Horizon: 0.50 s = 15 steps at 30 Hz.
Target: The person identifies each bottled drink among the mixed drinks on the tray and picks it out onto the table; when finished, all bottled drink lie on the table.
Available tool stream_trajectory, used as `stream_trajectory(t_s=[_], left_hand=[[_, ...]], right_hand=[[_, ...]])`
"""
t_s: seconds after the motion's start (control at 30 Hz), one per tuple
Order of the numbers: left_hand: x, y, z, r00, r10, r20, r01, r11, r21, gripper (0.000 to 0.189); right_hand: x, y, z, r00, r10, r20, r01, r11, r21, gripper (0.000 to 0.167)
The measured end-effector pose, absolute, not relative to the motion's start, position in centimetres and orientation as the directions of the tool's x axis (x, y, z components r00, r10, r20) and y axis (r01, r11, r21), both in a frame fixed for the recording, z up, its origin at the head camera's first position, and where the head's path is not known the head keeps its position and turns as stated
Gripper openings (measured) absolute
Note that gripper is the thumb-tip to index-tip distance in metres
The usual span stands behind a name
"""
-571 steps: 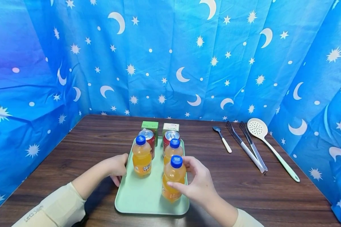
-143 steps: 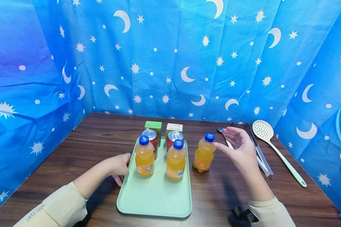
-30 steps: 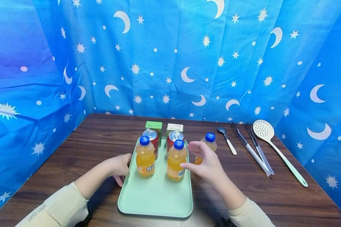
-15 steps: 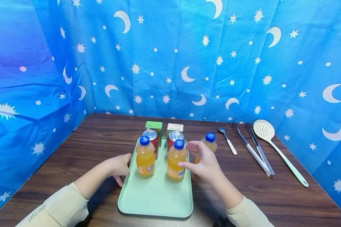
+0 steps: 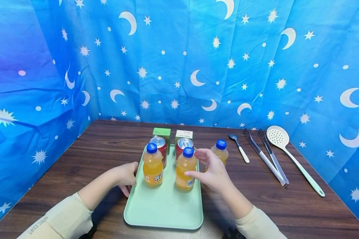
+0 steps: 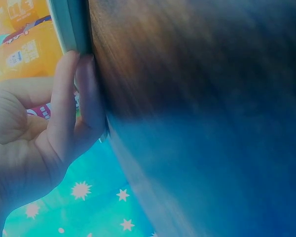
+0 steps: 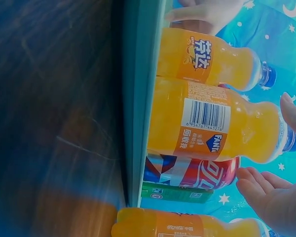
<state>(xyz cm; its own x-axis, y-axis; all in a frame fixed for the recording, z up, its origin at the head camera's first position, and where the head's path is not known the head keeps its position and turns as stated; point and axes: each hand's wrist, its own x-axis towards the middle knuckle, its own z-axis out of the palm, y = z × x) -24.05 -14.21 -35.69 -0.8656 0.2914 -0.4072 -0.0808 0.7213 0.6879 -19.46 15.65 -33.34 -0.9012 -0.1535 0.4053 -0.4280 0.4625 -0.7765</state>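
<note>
My left hand (image 5: pixel 124 176) holds the left edge of a pale green tray (image 5: pixel 163 210); in the left wrist view its fingers (image 6: pixel 64 98) lie against that edge. On the tray stand two orange soda bottles with blue caps, the left one (image 5: pixel 152 167) and the right one (image 5: pixel 185 169). My right hand (image 5: pixel 213 171) is spread around the right bottle's side, thumb in front and fingers behind. The right wrist view shows its fingertips (image 7: pixel 251 180) beside the bottle's shoulder, a small gap between. A third orange soda bottle (image 5: pixel 220 151) stands on the table, partly hidden behind this hand.
Behind the bottles are two red soda cans (image 5: pixel 158 142) (image 5: pixel 184 143) and two boxes, one green (image 5: pixel 161 131) and one whitish (image 5: pixel 183 134). To the right lie a spoon (image 5: pixel 239 148), tongs (image 5: pixel 266 159) and a slotted skimmer (image 5: pixel 299 166). A blue curtain (image 5: pixel 179 66) surrounds the table.
Since several seconds ago, one bottle has gone from the tray to the table, and my right hand has left it for the right tray bottle, edging slightly left lately. My left hand stays put.
</note>
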Motion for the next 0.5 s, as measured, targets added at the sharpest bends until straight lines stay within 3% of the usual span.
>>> stream_trajectory(t_s=[0.5], left_hand=[[-24.06, -14.14, -35.71, -0.864, 0.273, -0.423, -0.107, 0.72, 0.685, 0.043]], right_hand=[[-19.45, 14.94, -33.5, -0.934, -0.142, 0.328, -0.354, 0.487, -0.798, 0.074]])
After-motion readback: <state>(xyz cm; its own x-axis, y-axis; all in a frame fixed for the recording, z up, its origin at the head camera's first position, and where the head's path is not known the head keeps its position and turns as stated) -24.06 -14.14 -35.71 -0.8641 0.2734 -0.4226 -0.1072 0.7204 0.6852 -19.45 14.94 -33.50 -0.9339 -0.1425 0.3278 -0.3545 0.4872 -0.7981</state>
